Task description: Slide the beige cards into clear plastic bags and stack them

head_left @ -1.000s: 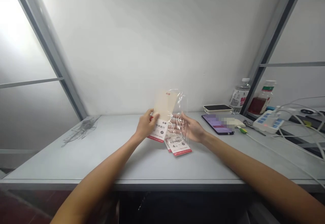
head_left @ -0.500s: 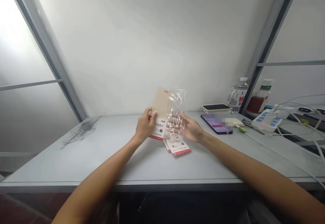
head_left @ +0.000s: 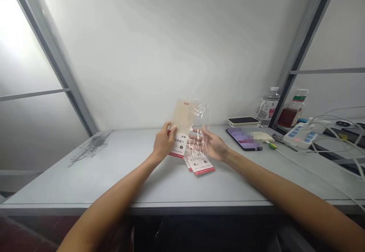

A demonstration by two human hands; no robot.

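Note:
My left hand (head_left: 165, 141) grips a packet of rulers (head_left: 181, 120), its upper part beige and its lower part a white and red printed label. My right hand (head_left: 216, 144) holds a clear plastic sleeve (head_left: 200, 120), thumb in front and fingers showing through from behind. The sleeve overlaps the packet's right side; whether the two are joined I cannot tell. Below my hands, similar white and red packets (head_left: 203, 168) lie overlapping on the desk (head_left: 125, 168). The sleeve and my right fingers partly cover their upper ends.
To the right lie a phone (head_left: 242, 139), another dark-screened device (head_left: 243, 121) and a power strip (head_left: 301, 135) with tangled white cables. Behind them stand a water bottle (head_left: 268, 107) and a jar of dark red contents (head_left: 293, 109). A wall rises behind the desk.
Both hands and the packet have hardly moved. The clear sleeve's glints have shifted, and its lower edge hangs a little differently over the packets below.

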